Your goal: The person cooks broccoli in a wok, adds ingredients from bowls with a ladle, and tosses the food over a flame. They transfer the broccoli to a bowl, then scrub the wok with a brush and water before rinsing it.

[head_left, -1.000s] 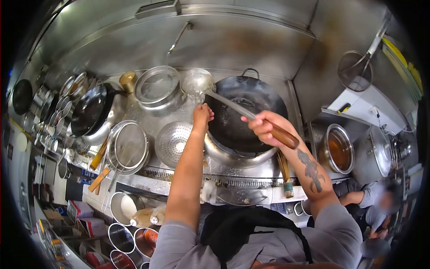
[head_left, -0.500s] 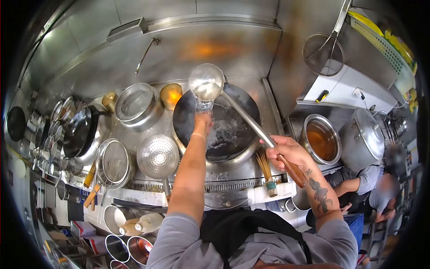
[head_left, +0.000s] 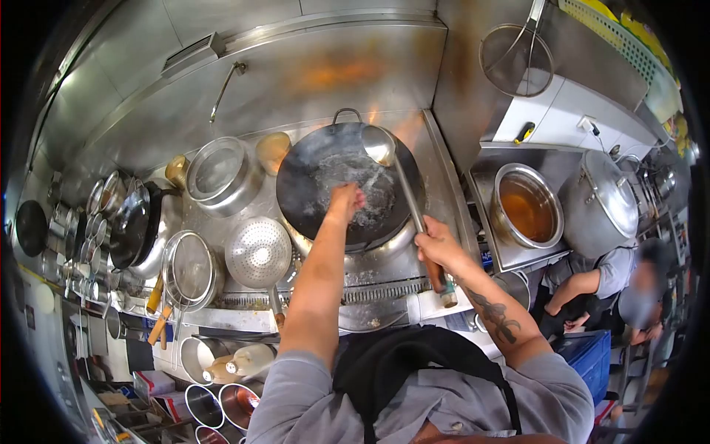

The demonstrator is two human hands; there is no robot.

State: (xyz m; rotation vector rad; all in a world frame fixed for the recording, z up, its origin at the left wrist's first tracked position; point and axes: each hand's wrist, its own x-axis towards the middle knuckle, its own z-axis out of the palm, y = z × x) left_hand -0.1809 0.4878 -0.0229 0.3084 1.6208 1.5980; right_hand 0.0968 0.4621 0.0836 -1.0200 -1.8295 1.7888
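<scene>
Gripping hand: the right hand (head_left: 438,243) is closed around the handle of the ladle (head_left: 379,146), just beside the wok's near right rim.
Ladle: its wooden end is nearest the person; its long axis runs away and slightly left, with the bowl end pointing far, over the wok's far right part.
Skimmer: the perforated skimmer (head_left: 259,251) lies left of the wok, its handle towards the person.
Amber liquid: in the steel pot (head_left: 504,194), right of the wok.
Other hand: the left hand (head_left: 345,202) is over the wok's middle; I cannot tell whether it is open or closed on something.
Wok: the dark wok (head_left: 303,211) holds rippling liquid.
Brass-coloured container (head_left: 274,152): beside the wok's far left rim.
</scene>
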